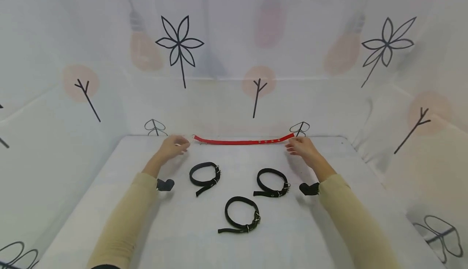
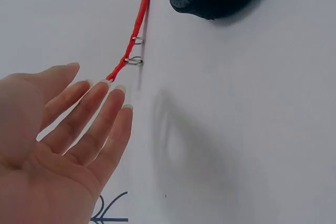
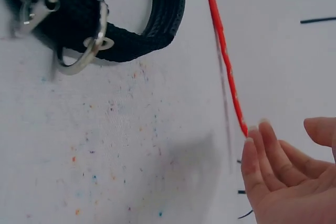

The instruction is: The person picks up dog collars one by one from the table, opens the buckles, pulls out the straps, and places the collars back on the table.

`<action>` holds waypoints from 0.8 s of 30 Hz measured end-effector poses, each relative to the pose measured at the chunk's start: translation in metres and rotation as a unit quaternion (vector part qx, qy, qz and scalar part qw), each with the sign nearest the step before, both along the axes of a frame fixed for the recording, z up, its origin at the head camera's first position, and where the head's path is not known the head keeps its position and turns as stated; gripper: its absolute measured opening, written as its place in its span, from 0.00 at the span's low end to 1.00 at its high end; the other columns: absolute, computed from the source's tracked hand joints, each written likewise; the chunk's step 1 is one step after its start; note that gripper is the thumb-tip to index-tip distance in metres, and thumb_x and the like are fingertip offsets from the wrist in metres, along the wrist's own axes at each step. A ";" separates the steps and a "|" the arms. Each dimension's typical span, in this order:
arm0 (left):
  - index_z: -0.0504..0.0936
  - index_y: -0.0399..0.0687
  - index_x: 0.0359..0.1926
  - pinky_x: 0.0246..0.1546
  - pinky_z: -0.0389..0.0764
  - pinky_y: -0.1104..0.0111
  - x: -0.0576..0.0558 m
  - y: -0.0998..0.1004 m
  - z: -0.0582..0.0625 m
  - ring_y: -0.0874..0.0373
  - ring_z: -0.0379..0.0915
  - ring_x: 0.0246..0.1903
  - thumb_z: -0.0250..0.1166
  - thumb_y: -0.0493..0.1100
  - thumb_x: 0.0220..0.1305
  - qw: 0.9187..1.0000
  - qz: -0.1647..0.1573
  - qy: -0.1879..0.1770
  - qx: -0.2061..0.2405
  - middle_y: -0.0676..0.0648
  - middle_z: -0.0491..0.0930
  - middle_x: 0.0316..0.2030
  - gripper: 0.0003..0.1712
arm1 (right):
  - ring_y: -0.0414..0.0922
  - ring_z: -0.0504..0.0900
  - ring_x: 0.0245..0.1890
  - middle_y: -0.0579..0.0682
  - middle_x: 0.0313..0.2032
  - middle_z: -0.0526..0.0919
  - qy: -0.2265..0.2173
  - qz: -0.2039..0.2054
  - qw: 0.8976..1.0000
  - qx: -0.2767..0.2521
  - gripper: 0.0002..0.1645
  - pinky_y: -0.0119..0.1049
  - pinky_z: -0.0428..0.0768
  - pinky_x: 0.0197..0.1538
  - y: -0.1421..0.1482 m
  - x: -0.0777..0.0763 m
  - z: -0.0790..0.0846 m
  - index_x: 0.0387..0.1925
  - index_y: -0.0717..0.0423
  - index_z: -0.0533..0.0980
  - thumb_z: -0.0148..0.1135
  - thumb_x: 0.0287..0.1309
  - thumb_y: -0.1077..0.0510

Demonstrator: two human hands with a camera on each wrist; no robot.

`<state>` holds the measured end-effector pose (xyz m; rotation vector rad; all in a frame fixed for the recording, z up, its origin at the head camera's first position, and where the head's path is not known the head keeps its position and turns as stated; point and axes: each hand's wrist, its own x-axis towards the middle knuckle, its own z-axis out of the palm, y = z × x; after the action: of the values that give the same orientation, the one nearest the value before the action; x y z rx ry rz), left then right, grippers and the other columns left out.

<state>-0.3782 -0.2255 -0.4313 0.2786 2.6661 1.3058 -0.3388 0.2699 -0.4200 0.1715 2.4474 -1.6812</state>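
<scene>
A red collar [image 1: 241, 142] lies unbuckled and stretched out along the back of the white table. My left hand [image 1: 174, 147] is beside its left end, thumb apart from the nearly straight fingers. In the left wrist view, those fingertips come right to the end of the red strap [image 2: 137, 22], near its metal loops. At the other end is my right hand [image 1: 304, 149], its fingers extended at the strap tip. The right wrist view shows the fingertips overlapping the red strap [image 3: 223, 45], with the thumb held away.
Three black collars, each buckled into a ring, lie nearer on the table [image 1: 175, 236]: one at left [image 1: 193, 182], one at right [image 1: 264, 188], one in front [image 1: 234, 223]. A patterned white cloth [image 1: 223, 98] hangs behind the table and at its sides.
</scene>
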 end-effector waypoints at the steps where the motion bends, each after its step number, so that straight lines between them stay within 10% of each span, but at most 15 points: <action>1: 0.79 0.33 0.59 0.50 0.83 0.57 0.004 -0.002 0.000 0.44 0.83 0.50 0.61 0.45 0.75 1.000 -0.005 0.003 -0.005 0.34 0.80 0.56 0.21 | 0.64 0.74 0.65 0.73 0.65 0.71 0.007 0.010 1.000 0.013 0.31 0.49 0.75 0.66 -0.001 0.004 0.003 0.71 0.75 0.59 0.42 0.82 0.54; 24: 0.81 0.39 0.59 0.48 0.83 0.55 0.073 0.012 -0.011 0.45 0.80 0.52 0.68 0.47 0.70 0.997 -0.042 0.065 -0.031 0.42 0.83 0.54 0.22 | 0.56 0.80 0.55 0.61 0.53 0.83 0.102 0.143 0.976 0.126 0.27 0.52 0.80 0.57 -0.081 0.069 0.013 0.62 0.66 0.74 0.61 0.73 0.51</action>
<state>-0.3047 -0.2138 -0.4419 0.4767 2.7627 1.2180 -0.2694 0.1891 -0.4068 -0.3234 2.6707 -1.3254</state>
